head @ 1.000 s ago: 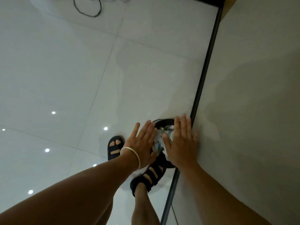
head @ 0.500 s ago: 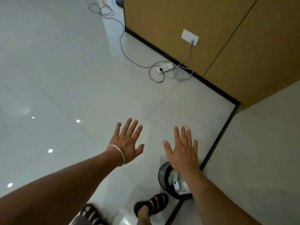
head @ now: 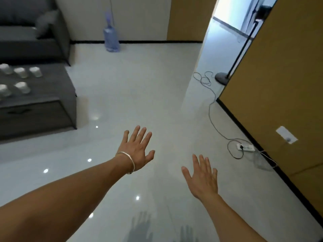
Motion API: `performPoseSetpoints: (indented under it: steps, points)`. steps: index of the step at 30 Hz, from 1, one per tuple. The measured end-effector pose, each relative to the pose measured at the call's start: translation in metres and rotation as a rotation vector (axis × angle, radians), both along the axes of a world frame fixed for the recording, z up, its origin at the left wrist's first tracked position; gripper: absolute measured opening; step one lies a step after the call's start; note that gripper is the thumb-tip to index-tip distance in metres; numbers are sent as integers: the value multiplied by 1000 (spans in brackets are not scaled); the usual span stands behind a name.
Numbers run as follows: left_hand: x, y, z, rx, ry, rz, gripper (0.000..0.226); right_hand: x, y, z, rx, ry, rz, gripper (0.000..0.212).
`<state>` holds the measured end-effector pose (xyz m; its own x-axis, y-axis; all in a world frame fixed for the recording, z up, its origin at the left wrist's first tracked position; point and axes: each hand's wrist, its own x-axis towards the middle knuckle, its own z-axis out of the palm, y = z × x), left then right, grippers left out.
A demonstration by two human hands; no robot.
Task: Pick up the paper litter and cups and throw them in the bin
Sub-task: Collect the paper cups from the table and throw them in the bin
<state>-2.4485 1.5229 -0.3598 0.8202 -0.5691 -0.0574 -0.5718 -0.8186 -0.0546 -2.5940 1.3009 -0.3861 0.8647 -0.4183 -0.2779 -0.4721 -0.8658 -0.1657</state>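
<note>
Several white paper cups (head: 21, 72) stand on a dark grey coffee table (head: 50, 92) at the far left. My left hand (head: 138, 150), with a thin bracelet on the wrist, is stretched out over the glossy floor with its fingers spread and holds nothing. My right hand (head: 202, 179) is also out flat and empty, lower and to the right. Both hands are far from the cups. The bin is out of view.
A grey sofa (head: 29, 30) stands behind the table. A blue water jug (head: 111, 39) sits by the far wall. A cable (head: 212, 109) runs to a power strip (head: 245, 147) along the wooden wall, near a lamp stand base (head: 222, 78). A doorway opens at the upper right.
My view has lifted from the bin by the wall to the room. Both hands left the bin's opening and now hover empty over the floor.
</note>
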Motion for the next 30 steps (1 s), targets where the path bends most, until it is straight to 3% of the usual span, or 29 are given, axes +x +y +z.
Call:
performPoseSetpoints:
  steps: [20,30]
  points:
    - [161,381,32,6,-41,900,75,381,311,33,51,-62,804,77]
    - [213,573,7,-63,-25,1124,74,497,536,24,3,-66,1004,78]
